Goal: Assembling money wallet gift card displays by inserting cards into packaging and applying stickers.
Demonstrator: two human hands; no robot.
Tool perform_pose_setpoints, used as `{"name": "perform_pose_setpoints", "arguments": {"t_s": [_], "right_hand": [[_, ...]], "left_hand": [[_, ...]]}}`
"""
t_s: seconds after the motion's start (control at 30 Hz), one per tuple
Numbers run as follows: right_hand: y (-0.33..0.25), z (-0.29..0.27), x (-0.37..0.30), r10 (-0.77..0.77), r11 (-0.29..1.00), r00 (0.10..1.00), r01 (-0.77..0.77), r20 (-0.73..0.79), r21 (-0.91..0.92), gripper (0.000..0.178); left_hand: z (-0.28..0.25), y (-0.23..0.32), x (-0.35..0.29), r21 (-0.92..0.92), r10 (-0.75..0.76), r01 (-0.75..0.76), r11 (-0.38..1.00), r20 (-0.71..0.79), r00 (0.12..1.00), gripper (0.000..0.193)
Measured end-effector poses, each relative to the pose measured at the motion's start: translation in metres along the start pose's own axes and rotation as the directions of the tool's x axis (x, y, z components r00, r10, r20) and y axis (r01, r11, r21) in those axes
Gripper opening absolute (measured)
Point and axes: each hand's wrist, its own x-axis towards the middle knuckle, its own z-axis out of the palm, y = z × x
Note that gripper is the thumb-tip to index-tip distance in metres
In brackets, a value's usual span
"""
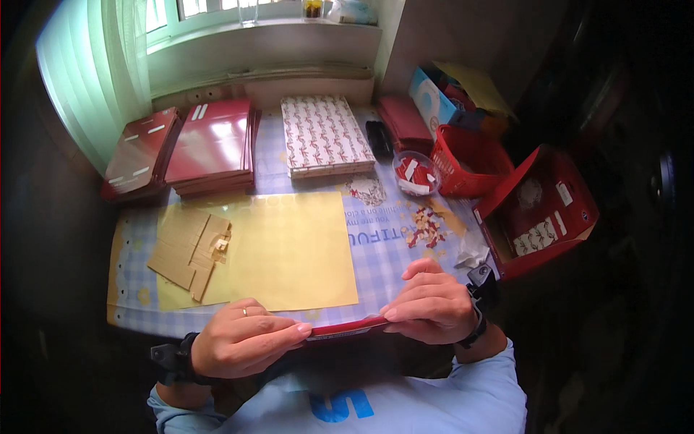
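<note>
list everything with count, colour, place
card stacks: three, red, back left and right
patterned stack: one, white and red, back
dark object: one, black, back
sheet: one, yellow, front
cardboard: some, brown, on sheet
scraps: many, red and tan, right
basket: one, red, back right
tub: one, clear, beside basket
carton: one, blue and white, behind basket
open box: one, red, right
paper: one, white, beside open box
tablecloth: one, blue checked, underneath
curtain: one, green, left
window: one, greenish, top
sill items: several, mixed, top
held piece: one, red, bottom middle
wristbands: two, black, bottom
shirt: one, blue, bottom
left hand: one, bare, piece's left end
right hand: one, bare, right end
</note>
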Motion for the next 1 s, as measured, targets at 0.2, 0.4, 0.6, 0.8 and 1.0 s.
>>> {"name": "perform_pose_setpoints", "arguments": {"t_s": [0.2, 0.4, 0.6, 0.8, 1.0], "right_hand": [[-0.003, 0.000, -0.012, 0.000, 0.999, 0.996, -0.004, -0.090, -0.045, 0.031], [-0.003, 0.000, -0.014, -0.004, 0.998, 0.994, -0.004, -0.112, -0.070, 0.031], [-0.003, -0.001, -0.012, 0.007, 0.999, 0.995, -0.011, -0.098, -0.049, 0.028], [-0.017, -0.005, 0.003, -0.175, 0.944, 0.984, 0.172, 0.015, -0.283, 0.028], [-0.025, -0.007, 0.004, -0.199, 0.947, 0.967, 0.231, 0.160, -0.222, 0.028]], "left_hand": [[0.005, 0.003, -0.004, 0.050, 0.079, -0.076, 0.996, -0.062, 0.995, 0.028], [0.007, 0.002, -0.004, 0.081, 0.072, -0.069, 0.994, -0.038, 0.997, 0.020], [0.007, 0.004, -0.003, 0.049, 0.025, -0.023, 0.999, -0.054, 0.998, 0.021], [0.000, 0.010, 0.001, 0.058, 0.098, -0.099, 0.993, 0.009, 0.995, 0.027], [0.002, 0.022, 0.002, 0.118, 0.155, -0.156, 0.981, 0.025, 0.988, 0.027]]}}
